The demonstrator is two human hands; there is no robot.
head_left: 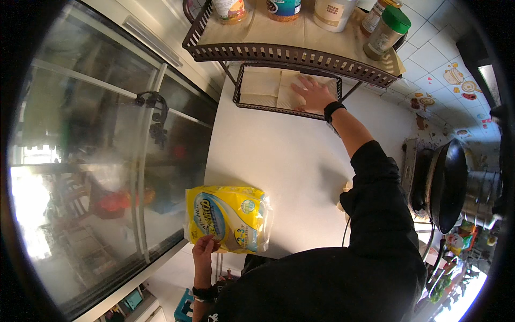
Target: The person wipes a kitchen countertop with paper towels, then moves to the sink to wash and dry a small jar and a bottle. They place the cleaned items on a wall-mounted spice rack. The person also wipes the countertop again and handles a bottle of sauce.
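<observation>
My right hand (313, 95) reaches to the lower tier of a dark metal rack, its fingers spread flat on a sheet of kitchen paper (287, 90). Another paper sheet (257, 86) covers the left part of that basket tier (277, 111). My left hand (205, 245) is at the near left part of a yellow plastic pack of kitchen paper (245, 217), with thumb and fingers drawn together. Whether they pinch the plastic is hard to tell. The pack bears printing and lies at the front left of the white countertop (277, 153).
The upper rack tier (289, 52), lined with paper, holds several jars, among them a green-lidded shaker (386, 34). A glass sliding door (108, 141) runs along the left. At right, a black wok (448, 185) stands by the tiled wall (438, 76).
</observation>
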